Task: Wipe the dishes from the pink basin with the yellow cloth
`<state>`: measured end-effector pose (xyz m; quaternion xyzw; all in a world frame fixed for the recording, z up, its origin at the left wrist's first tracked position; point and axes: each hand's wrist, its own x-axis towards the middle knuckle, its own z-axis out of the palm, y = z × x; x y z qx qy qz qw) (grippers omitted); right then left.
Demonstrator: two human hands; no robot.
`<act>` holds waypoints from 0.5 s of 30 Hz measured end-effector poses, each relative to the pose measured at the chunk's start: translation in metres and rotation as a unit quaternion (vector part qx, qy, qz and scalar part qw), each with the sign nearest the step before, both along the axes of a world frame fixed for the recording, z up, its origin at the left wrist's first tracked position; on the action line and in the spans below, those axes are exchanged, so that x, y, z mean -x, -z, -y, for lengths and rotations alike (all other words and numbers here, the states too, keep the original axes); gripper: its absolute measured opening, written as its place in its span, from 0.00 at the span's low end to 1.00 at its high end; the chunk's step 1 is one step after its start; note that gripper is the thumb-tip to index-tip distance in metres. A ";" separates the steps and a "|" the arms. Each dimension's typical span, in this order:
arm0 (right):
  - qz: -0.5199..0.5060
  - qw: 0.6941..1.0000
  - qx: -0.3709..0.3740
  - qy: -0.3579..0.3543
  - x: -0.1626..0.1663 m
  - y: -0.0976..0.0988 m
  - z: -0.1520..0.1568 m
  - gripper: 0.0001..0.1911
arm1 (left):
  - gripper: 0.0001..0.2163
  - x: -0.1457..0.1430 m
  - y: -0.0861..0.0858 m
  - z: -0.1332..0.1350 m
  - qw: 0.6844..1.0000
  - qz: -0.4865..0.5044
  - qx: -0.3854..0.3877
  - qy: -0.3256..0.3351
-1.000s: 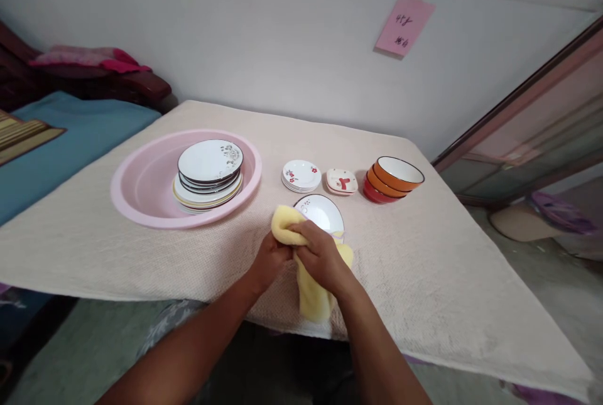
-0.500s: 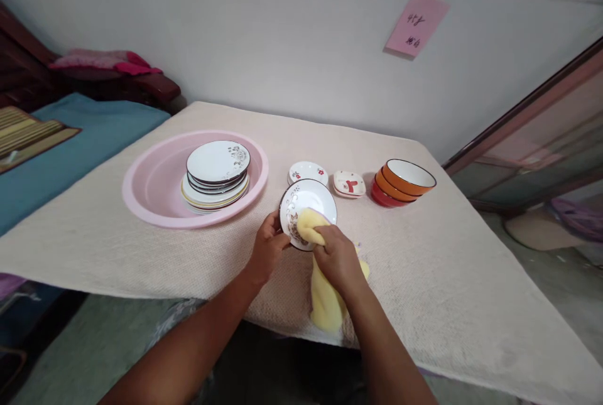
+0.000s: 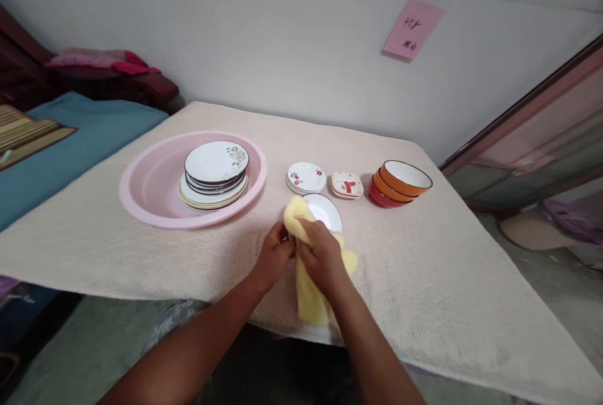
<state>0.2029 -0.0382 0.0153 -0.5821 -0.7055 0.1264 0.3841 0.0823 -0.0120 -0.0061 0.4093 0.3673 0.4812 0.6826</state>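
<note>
Between my hands is a white plate (image 3: 326, 211) with a dark rim, mostly covered by a yellow cloth (image 3: 313, 304). My left hand (image 3: 274, 254) grips the plate at its left edge; the cloth hides part of that edge. Bunched cloth is pinched in my right hand (image 3: 323, 254), which presses it over the near left part of the plate, while the rest hangs down toward the table's front edge. Just beyond the plate sits a stack of small white plates (image 3: 306, 178) with red flowers.
On the left, a pink basin (image 3: 146, 185) holds a stack of plates (image 3: 217, 163). Square dishes (image 3: 347, 184) and stacked orange and red bowls (image 3: 400, 182) stand right of the small plates. A cream cloth covers the table (image 3: 447, 279); a wall with a pink note (image 3: 412, 29) rises behind.
My right hand has moved the cloth left and slightly up, to the plate's left edge. The plate has shifted a little nearer and shows less of its face. The view has shifted slightly.
</note>
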 end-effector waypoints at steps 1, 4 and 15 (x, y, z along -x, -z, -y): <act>0.002 1.000 -0.002 -0.009 0.005 -0.002 0.000 0.25 | 0.16 0.000 0.000 0.002 1.000 -0.014 -0.022 0.000; -0.008 0.999 -0.019 0.031 0.008 -0.005 -0.006 0.25 | 0.16 -0.001 0.000 0.006 0.997 -0.047 -0.062 0.019; -0.012 0.968 0.022 0.251 -0.038 0.011 -0.019 0.24 | 0.23 0.002 -0.001 0.002 0.991 -0.040 -0.117 -0.040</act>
